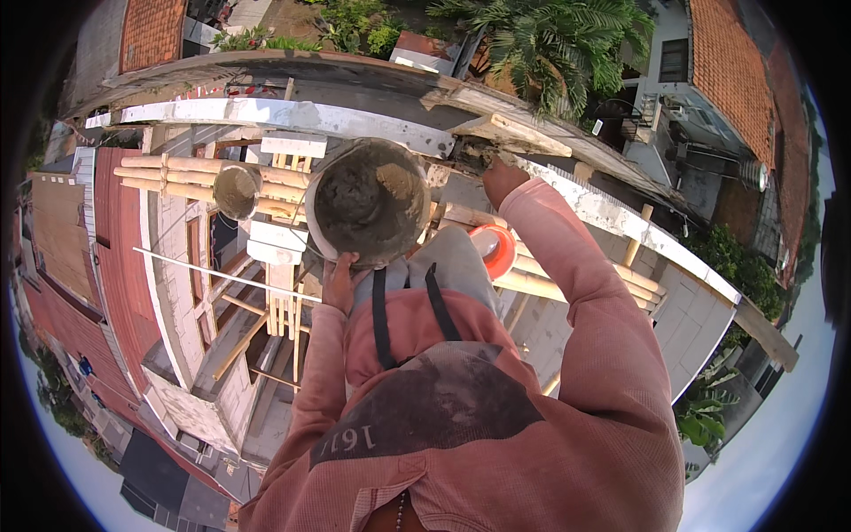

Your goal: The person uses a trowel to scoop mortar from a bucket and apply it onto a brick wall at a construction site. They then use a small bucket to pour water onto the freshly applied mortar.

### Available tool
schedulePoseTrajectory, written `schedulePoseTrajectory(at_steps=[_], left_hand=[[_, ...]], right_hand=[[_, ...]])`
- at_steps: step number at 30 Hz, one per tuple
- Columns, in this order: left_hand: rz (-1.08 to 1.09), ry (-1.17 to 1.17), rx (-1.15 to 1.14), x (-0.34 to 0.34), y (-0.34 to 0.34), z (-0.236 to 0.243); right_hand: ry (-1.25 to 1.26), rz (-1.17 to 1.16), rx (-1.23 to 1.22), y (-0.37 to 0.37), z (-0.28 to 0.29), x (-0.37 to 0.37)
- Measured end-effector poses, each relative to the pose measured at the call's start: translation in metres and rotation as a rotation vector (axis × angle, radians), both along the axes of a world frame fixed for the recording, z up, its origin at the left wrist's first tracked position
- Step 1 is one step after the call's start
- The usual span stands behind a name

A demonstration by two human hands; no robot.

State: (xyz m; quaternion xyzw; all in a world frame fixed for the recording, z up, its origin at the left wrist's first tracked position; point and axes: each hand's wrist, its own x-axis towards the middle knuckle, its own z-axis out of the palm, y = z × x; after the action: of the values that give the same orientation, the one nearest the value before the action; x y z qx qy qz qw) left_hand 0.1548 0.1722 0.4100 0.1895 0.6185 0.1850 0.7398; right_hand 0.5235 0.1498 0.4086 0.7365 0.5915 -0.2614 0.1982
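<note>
A big bucket [312, 215] of wet grey mortar [359, 204] stands in front of my legs. My left hand [339, 282] is closed on its near rim, with the fingers partly hidden. My right arm reaches far and right to the top of a white wall [585, 188]. There my right hand [503, 182] is closed, next to a dark patch of mortar [472, 152]. What its fingers grip is hidden. A wooden board [514, 136] lies along the wall top just past that hand.
Bamboo poles [191, 177] form a scaffold under me. A smaller mortar-stained bucket [237, 192] rests on them at left. Near my right knee is an orange container [503, 253]. A thin pale rod [222, 273] crosses at left. Past the wall are a palm [550, 53] and tiled roofs [731, 75].
</note>
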Motion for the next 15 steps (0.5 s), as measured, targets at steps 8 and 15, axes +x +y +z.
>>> schedulePoseTrajectory(at_steps=[8,15], left_hand=[[-0.008,-0.018,0.015,-0.01,-0.003,-0.016],[-0.004,-0.002,0.01,-0.007,0.002,-0.007]], right_hand=[[0.046,-0.053,0.024,0.006,0.044,0.007],[0.092,-0.025,0.029,0.001,0.059,-0.009]])
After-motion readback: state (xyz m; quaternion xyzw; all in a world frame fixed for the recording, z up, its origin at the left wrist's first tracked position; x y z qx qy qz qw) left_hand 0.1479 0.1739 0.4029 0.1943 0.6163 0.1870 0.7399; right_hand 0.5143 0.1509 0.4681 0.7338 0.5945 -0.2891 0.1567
